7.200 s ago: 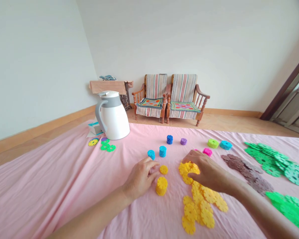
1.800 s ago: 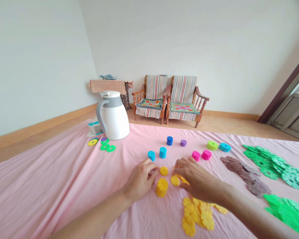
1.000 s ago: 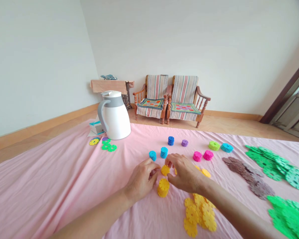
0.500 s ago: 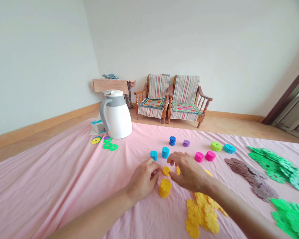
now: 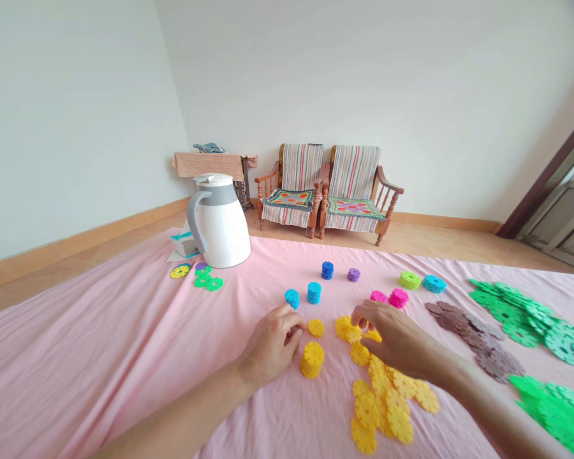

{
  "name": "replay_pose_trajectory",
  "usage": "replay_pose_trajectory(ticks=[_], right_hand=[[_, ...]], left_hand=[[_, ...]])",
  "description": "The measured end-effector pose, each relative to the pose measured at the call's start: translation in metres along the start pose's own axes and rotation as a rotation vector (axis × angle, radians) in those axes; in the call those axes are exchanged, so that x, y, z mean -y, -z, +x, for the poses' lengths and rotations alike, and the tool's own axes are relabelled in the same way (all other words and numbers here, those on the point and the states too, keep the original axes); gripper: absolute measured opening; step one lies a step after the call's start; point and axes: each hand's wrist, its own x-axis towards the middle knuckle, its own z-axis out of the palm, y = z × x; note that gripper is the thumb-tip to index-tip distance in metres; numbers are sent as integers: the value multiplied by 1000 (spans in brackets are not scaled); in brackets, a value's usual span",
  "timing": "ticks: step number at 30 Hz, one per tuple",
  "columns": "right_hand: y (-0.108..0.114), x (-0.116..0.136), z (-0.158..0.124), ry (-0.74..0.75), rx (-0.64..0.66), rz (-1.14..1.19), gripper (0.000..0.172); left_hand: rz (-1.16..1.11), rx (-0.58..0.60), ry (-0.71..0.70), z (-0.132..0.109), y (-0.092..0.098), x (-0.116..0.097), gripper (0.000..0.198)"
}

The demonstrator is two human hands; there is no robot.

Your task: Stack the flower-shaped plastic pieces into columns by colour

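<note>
My left hand [image 5: 272,344] rests on the pink cloth [image 5: 124,357] with fingers curled, its fingertips beside a short yellow stack [image 5: 315,327] and a taller yellow stack [image 5: 311,359] of snowflake discs. My right hand [image 5: 396,338] lies over the far end of a loose pile of yellow discs [image 5: 385,401], fingers bent and pinching at the discs under them. What the fingertips hold is hidden.
Small stacks stand beyond: cyan [image 5: 312,292], blue [image 5: 327,269], purple [image 5: 353,275], pink [image 5: 398,298], lime [image 5: 410,280]. Brown discs [image 5: 478,338] and green discs [image 5: 530,315] lie right. A white jug [image 5: 219,220] stands far left; two wooden chairs [image 5: 328,191] stand behind.
My right hand moved from the short yellow stack back right onto the loose yellow pile. My left hand stayed beside the stacks.
</note>
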Motion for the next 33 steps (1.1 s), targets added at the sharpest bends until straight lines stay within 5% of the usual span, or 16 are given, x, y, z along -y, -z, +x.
replay_pose_trajectory(ticks=[8, 17, 22, 27, 33], right_hand=[[-6, -2, 4, 10, -34, 14, 11], [-8, 20, 6, -11, 4, 299, 11], [-18, 20, 5, -18, -73, 223, 18], [-14, 20, 0, 110, 6, 149, 29], [-12, 29, -1, 163, 29, 44, 23]], left_hand=[[-16, 20, 1, 0, 2, -1, 28], [-23, 32, 15, 1, 2, -2, 25], [-27, 28, 8, 1, 2, -3, 26], [-23, 29, 10, 1, 2, -2, 25], [-18, 28, 3, 1, 2, -2, 24]])
